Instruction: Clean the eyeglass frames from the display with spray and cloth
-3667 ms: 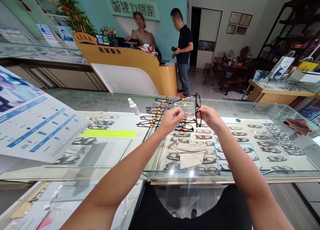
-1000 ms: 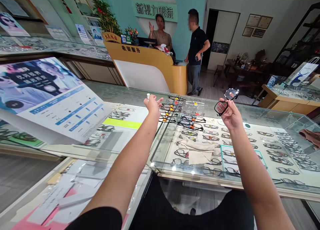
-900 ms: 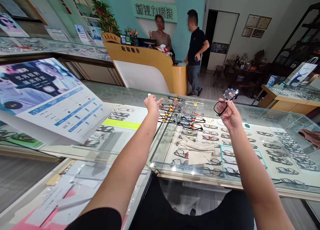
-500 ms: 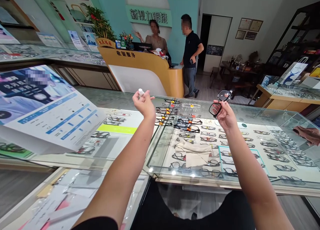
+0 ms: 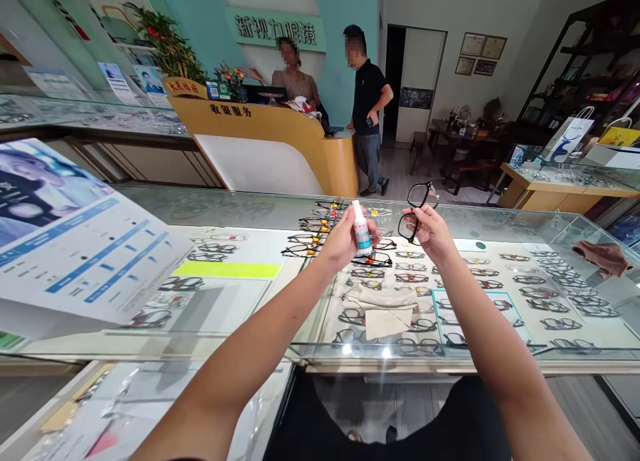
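My left hand (image 5: 345,239) is closed around a small white spray bottle (image 5: 361,231) with a teal and red printed label, held upright above the glass counter. To its right, my right hand (image 5: 434,231) grips a pair of black-framed eyeglasses (image 5: 413,211), turned so that one lens sits above the other. The bottle and the glasses are apart, with a short gap between them. Below, a folded beige cleaning cloth (image 5: 385,307) lies on the counter top. Several frames with coloured tags (image 5: 313,237) rest beside and behind my left hand.
The glass display case (image 5: 545,354) holds rows of eyeglasses. A large printed card (image 5: 95,247) stands at the left, above an open drawer (image 5: 165,394) of papers. A brown cloth (image 5: 603,255) lies at the right. Two people are at the yellow cash desk (image 5: 340,157).
My left hand has moved right, toward the glasses, and the bottle now shows its label. The glasses in my right hand have shifted slightly left and turned. The view has swung a little rightward.
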A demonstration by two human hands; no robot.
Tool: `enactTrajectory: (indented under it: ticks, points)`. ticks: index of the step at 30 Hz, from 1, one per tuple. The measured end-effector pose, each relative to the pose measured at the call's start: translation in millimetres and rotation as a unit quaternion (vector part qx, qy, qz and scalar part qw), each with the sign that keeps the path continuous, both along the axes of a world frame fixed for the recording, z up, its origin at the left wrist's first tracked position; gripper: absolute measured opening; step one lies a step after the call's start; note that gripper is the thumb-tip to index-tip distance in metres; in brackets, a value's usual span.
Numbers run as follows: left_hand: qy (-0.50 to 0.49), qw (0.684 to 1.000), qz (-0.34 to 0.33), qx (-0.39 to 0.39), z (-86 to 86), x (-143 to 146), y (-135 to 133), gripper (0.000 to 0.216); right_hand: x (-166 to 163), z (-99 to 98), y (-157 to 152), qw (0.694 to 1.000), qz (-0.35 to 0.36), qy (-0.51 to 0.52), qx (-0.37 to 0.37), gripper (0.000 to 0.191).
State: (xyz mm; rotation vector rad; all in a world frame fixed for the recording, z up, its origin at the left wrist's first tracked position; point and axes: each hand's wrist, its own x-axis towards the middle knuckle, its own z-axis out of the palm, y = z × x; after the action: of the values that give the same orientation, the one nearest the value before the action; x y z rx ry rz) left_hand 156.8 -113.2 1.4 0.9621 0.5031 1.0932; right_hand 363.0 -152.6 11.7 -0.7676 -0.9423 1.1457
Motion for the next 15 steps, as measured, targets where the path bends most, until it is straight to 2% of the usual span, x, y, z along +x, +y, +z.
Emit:
enactTrajectory:
  ticks: [3,5,6,10,15]
  points:
    - [-0.019,0.997,-0.066,-0.042,5.4,-1,-5,0.031,-5,0.0,-2,1.000,0.005,-0.030,-0.004,0.047]
    - [-0.018,0.995,-0.083,-0.055,8.6,-3,-7,0.018,-7,0.5,-4,0.999,0.006,-0.043,-0.008,0.047]
    - [-0.014,0.995,-0.085,-0.054,9.3,-4,-7,0.018,-8,0.8,-5,0.999,0.006,-0.048,-0.012,0.046]
    - [0.008,0.996,-0.092,-0.021,5.9,-6,-6,0.039,-11,1.9,-6,0.998,0.009,-0.058,-0.023,0.046]
    - [0.026,0.994,-0.103,-0.019,1.6,-10,3,0.050,-17,0.0,-7,0.995,0.041,-0.078,-0.039,0.048]
